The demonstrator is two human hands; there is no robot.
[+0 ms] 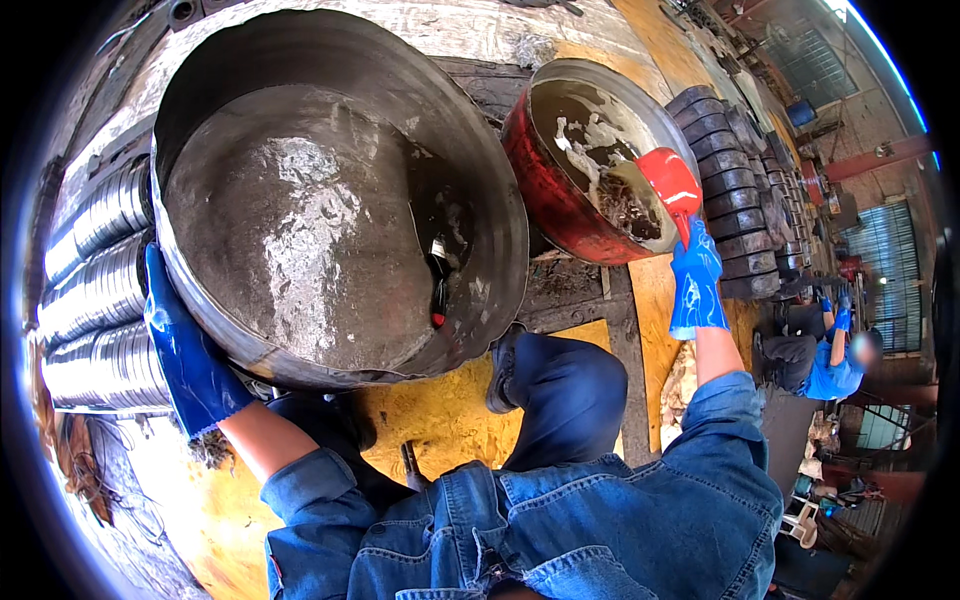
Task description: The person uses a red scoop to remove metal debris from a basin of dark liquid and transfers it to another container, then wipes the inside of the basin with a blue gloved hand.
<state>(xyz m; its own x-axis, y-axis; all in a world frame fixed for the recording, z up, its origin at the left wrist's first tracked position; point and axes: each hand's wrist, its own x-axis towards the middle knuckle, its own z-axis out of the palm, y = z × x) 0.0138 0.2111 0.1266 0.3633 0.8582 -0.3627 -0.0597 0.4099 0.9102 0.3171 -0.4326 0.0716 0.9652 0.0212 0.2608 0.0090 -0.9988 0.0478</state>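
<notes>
A large round grey metal tub stands in front of me on the left, apparently tilted, with dark liquid pooled along its right side. My left hand, in a blue rubber glove, grips the tub's left edge; its fingers are partly hidden. A black-and-red handled tool lies in the pool, its kind unclear. Held in my gloved right hand is a red scoop, its blade above the near right rim of a smaller red tub. Brownish liquid with pale foam fills that tub's bottom.
Stacks of shiny black ringed parts stand close on the left. More dark ringed cylinders line up beyond the red tub. Yellowish boards cover the floor around my legs. Another person with blue gloves sits farther right.
</notes>
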